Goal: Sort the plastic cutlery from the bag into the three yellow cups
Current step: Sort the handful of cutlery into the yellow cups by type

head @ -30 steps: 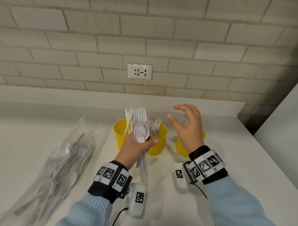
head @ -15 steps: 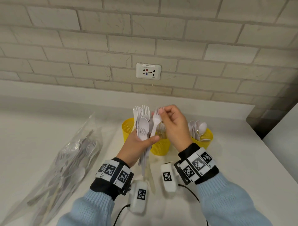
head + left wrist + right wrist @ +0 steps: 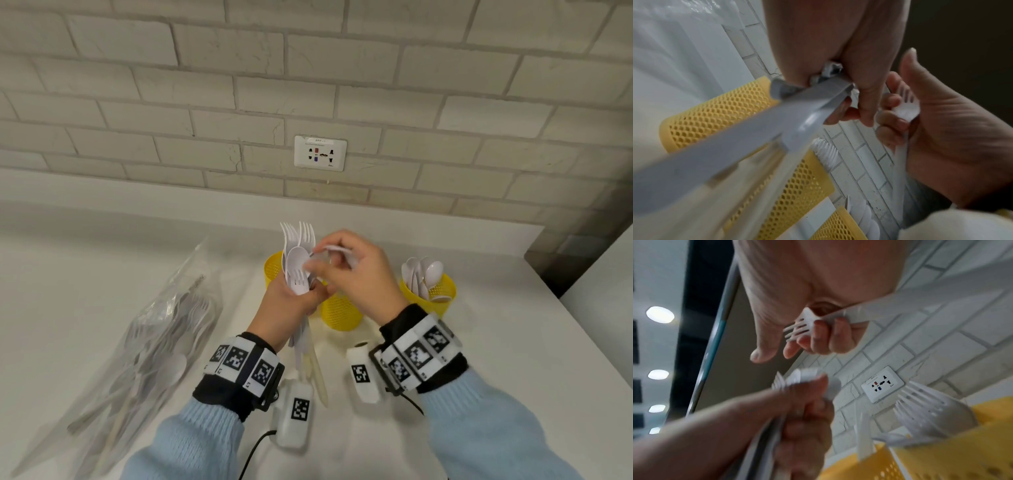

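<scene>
My left hand [image 3: 296, 303] grips an upright bundle of white plastic cutlery [image 3: 298, 260], forks and spoons, in front of the left yellow cup [image 3: 273, 270]. The handles hang out below the hand. My right hand [image 3: 347, 270] is right beside the bundle's heads and holds a white fork [image 3: 800, 328] under its curled fingers, with thumb and index finger free. The middle yellow cup [image 3: 340, 313] is partly hidden behind both hands and holds forks [image 3: 920, 408]. The right yellow cup [image 3: 436, 294] holds spoons [image 3: 423, 272]. A clear bag [image 3: 154, 342] with more cutlery lies at the left.
The white counter [image 3: 479, 342] ends at a brick wall with a socket [image 3: 320, 152] behind the cups. A dark gap and another white surface [image 3: 603, 301] lie at the right. Wrist cameras [image 3: 298, 411] and a cable hang below my wrists.
My right hand came from above the right cup to the bundle, drew one fork out and tucked it under its fingers. The left hand has kept hold of the bundle.
</scene>
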